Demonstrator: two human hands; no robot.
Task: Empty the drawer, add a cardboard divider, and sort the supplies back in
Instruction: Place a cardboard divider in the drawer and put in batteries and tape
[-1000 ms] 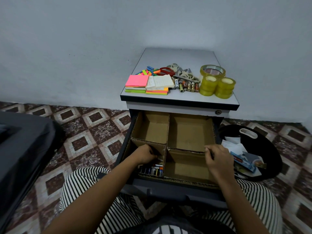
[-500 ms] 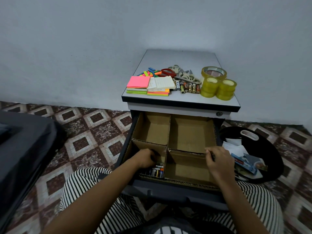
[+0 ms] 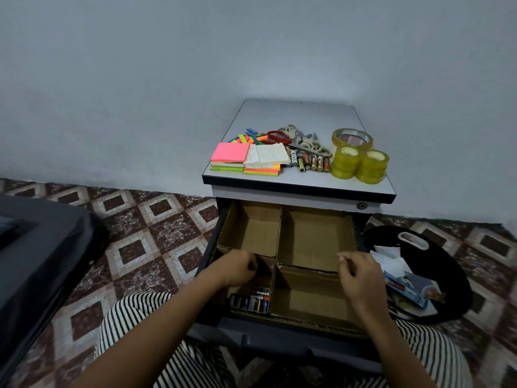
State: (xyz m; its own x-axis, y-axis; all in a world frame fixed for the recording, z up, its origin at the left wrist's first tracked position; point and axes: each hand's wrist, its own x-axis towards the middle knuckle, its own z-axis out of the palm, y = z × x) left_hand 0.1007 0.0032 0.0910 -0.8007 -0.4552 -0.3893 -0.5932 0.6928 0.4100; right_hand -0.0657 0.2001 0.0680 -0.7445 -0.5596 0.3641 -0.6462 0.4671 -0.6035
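The open drawer point(image 3: 208, 264) holds a cardboard divider point(image 3: 275, 245) that makes four compartments. Several batteries point(image 3: 253, 301) lie in the front-left one; the other three show only bare cardboard. My left hand point(image 3: 233, 268) is over the front-left compartment, its fingers curled round the top edge of the cross wall. My right hand point(image 3: 361, 278) hovers over the front-right compartment, pinching the right end of the cross wall. On the cabinet top point(image 3: 302, 113) lie sticky-note pads point(image 3: 230, 154), colored tabs point(image 3: 246, 137), scissors point(image 3: 302, 141), loose batteries point(image 3: 312, 163) and tape rolls point(image 3: 359, 161).
A black bag point(image 3: 453, 275) with papers and packets lies on the patterned tile floor to the right of the drawer. A dark case point(image 3: 36, 253) sits at the left. My striped trouser legs point(image 3: 134, 326) are under the drawer front. The wall is right behind the cabinet.
Both hands stay at the divider's cross wall with hardly any movement. The cabinet and drawer sit slightly lower in the view.
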